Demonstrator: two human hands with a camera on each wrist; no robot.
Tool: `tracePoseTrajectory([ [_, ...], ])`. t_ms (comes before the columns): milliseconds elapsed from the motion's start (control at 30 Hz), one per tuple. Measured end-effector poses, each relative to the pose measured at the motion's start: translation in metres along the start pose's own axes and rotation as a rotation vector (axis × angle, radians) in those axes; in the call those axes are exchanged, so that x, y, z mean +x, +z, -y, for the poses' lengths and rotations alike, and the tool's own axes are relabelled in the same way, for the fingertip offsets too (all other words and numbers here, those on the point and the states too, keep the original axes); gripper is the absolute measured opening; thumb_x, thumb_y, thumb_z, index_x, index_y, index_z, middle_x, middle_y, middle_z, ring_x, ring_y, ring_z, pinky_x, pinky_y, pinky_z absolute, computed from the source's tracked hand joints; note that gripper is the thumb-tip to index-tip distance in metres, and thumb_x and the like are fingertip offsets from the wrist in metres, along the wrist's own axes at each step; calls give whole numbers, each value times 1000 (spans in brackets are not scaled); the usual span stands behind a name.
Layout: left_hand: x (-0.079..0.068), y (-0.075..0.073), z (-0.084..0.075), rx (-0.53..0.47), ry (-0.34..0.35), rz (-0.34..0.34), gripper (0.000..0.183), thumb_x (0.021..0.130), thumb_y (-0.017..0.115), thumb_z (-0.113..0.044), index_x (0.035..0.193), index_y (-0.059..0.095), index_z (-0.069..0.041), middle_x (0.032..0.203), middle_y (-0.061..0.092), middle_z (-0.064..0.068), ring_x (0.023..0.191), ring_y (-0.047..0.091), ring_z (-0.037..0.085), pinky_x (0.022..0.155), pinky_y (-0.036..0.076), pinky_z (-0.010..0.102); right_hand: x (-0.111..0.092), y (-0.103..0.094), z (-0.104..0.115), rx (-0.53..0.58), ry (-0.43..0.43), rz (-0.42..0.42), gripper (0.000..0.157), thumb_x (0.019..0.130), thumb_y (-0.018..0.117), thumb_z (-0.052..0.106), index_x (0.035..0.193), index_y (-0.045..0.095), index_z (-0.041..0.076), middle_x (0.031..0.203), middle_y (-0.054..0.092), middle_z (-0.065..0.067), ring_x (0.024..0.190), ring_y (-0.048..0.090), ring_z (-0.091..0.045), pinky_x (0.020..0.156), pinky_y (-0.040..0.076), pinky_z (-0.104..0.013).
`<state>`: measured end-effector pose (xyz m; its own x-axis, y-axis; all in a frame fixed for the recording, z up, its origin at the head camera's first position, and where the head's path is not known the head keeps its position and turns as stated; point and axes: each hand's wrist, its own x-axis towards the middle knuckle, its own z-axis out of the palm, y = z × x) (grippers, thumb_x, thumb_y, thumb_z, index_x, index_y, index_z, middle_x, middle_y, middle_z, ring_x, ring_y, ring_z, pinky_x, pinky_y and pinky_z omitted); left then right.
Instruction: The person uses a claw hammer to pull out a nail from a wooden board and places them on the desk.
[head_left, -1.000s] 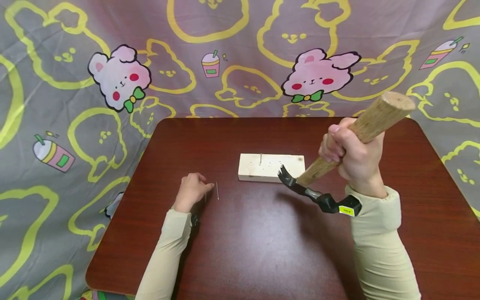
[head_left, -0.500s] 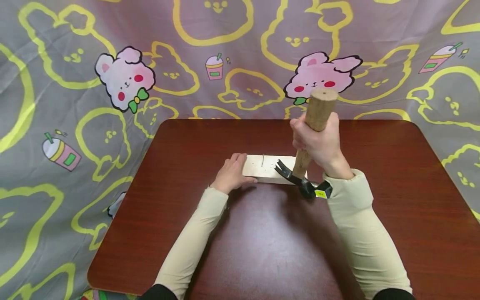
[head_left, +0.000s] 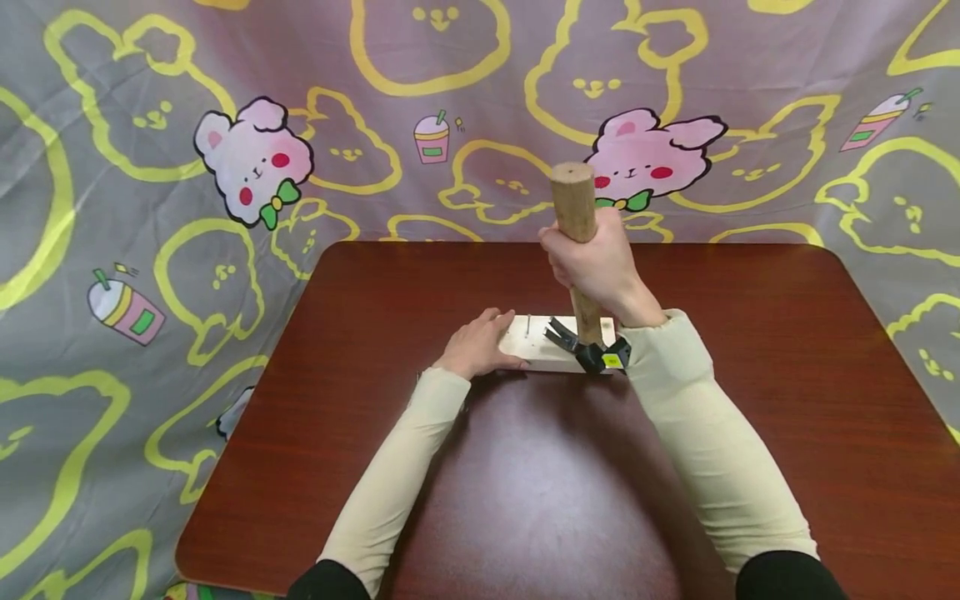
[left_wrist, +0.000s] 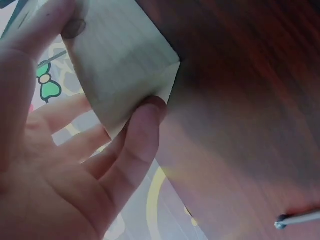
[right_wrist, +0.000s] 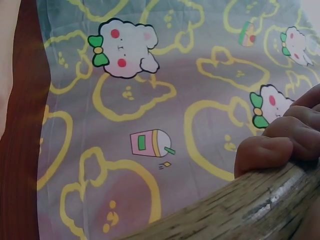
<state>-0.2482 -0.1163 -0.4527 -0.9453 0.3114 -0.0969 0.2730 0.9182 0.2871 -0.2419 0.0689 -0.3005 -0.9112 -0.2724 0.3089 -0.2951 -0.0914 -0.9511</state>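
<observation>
Below right grip (head_left: 596, 262), clenched round hammer (head_left: 587, 318): black head (head_left: 591, 358). Within left grip (head_left: 476, 344): pale block (head_left: 536, 352), held by left end, nail (head_left: 528, 326) upright.

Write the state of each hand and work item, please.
Pale rectangular wooden block: flat
Thin grey metal nail: upright in block
Black claw hammer with wooden handle: held handle up
Bare left hand: holding block's end
Bare right hand: gripping handle
Slim silvery metal piece: cropped, state unclear
</observation>
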Motion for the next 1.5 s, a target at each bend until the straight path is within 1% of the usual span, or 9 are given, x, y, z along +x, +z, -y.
tracePoseTrajectory([
  [100,-1,1,1,15,13,-12,95,70,79,-56,148,40,-20,147,44,10,123,56,33,95,50,47,8,3,-2,-23,23,18,25,85,56,6,60,52,3,44,45,-1,36,40,-13,36,33,-29],
  [233,-1,4,2,25,25,-38,92,70,79,-55,147,42,-21,143,48,9,117,59,32,91,52,45,18,8,-4,-23,40,41,28,84,54,5,57,48,4,42,43,-1,35,39,-13,35,32,-30],
  [367,-1,6,2,25,33,-45,92,70,80,-54,147,43,-21,141,49,8,114,61,33,89,53,44,26,12,-6,9,63,45,27,83,51,3,56,45,4,42,42,0,35,38,-12,35,31,-28],
  [500,-1,6,2,24,31,-44,92,70,80,-54,147,42,-20,146,46,10,120,58,34,93,52,45,32,14,-7,46,76,26,23,82,51,2,60,44,4,43,41,1,35,38,-11,34,31,-26],
  [667,0,5,2,22,19,-43,93,69,80,-55,147,43,-21,149,44,10,124,56,33,96,50,45,38,17,-8,79,52,26,23,83,53,3,63,43,4,44,41,0,35,38,-13,35,31,-28],
  [867,0,4,3,18,24,-47,93,68,80,-56,147,43,-22,147,46,9,121,58,33,95,51,44,41,20,-10,149,19,14,29,85,55,2,58,45,4,44,41,0,35,38,-13,34,31,-26],
  [1233,1,5,5,5,12,-29,94,68,80,-56,148,41,-24,148,45,8,120,57,34,94,51,46,40,24,-12,170,-2,-4,24,85,57,1,63,50,3,47,44,0,35,39,-11,34,32,-25],
  [1367,1,6,6,7,15,-33,94,68,80,-57,147,42,-23,149,43,10,121,57,35,95,51,46,38,23,-13,203,-29,8,25,85,57,-1,61,51,2,45,44,-1,34,38,-12,33,30,-26],
  [1500,1,6,6,7,12,-44,96,66,81,-57,147,43,-22,149,44,10,121,57,37,95,50,46,35,20,-16,264,-88,-3,28,85,53,-4,58,51,3,42,40,0,32,34,-11,32,26,-26],
])
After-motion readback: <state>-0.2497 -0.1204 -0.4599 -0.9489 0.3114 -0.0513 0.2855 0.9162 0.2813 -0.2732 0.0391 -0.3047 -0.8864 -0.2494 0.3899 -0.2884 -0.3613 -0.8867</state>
